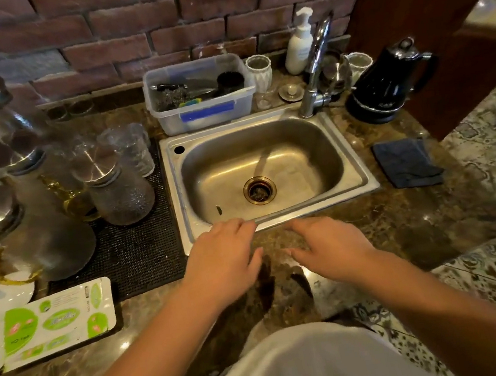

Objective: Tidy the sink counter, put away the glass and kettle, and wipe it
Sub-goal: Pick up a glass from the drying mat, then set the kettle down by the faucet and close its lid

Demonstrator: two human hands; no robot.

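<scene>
Head view: tissue pack [52, 323] print unreadable; both hands empty.

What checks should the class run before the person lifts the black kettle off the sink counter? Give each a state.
1. Both hands free: left hand and right hand hold nothing. Ok.
2. Black electric kettle upright on its base, right of the steel sink. Ok.
3. Kettle lid shut. Ok.
4. Kettle empty or cool: cannot tell.
5. Reach path: the chrome tap and a white ribbed cup stand close beside the kettle. Not ok.
6. Folded dark blue cloth ready for wiping, on the counter right of the sink. Ok.
</scene>
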